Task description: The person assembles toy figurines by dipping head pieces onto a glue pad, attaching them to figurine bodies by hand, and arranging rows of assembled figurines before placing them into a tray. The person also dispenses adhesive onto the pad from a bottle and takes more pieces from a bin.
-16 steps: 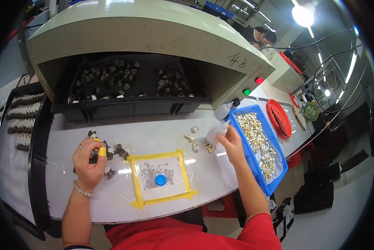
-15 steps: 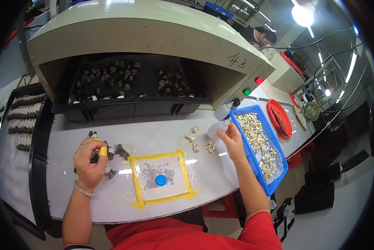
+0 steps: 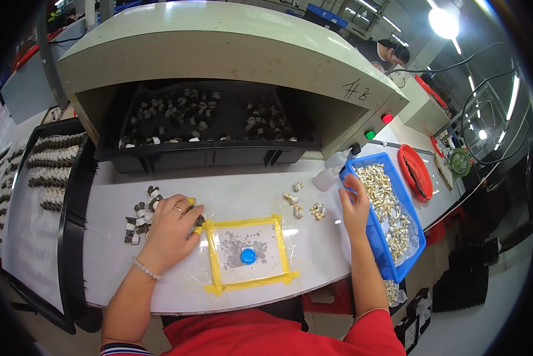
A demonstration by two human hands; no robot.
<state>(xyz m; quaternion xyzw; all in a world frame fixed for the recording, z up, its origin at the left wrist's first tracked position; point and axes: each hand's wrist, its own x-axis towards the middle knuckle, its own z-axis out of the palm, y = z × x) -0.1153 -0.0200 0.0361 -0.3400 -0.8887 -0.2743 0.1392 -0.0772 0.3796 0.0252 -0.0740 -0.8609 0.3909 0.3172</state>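
My left hand (image 3: 172, 228), with yellow finger covers on some fingers, is low over the white table. Its thumb and forefinger are closed around a small dark part (image 3: 200, 221), mostly hidden by the fingers. Just left of that hand lies a loose group of dark-and-white ring-like parts (image 3: 138, 223). My right hand (image 3: 355, 207) is empty, fingers apart, at the left side of a blue bin (image 3: 413, 255) full of small white-and-gold pieces (image 3: 376, 193). Beside it, a translucent bottle (image 3: 326, 180) stands upright. Several white-and-gold pieces (image 3: 298, 210) lie on the table.
Between my hands, yellow tape (image 3: 214, 261) frames a wet-spotted sheet with a blue cap (image 3: 248, 256) on it. Ahead, a black tray (image 3: 207, 155) of parts sits inside a cream housing (image 3: 231, 56). Another black tray (image 3: 70, 237) stands left; a red dish (image 3: 410, 166) is right.
My right hand has let go of the bottle and moved away to its right, fingers spreading. My left hand has shifted right and turned palm down, uncovering the group of dark-and-white parts. The view has shifted slightly.
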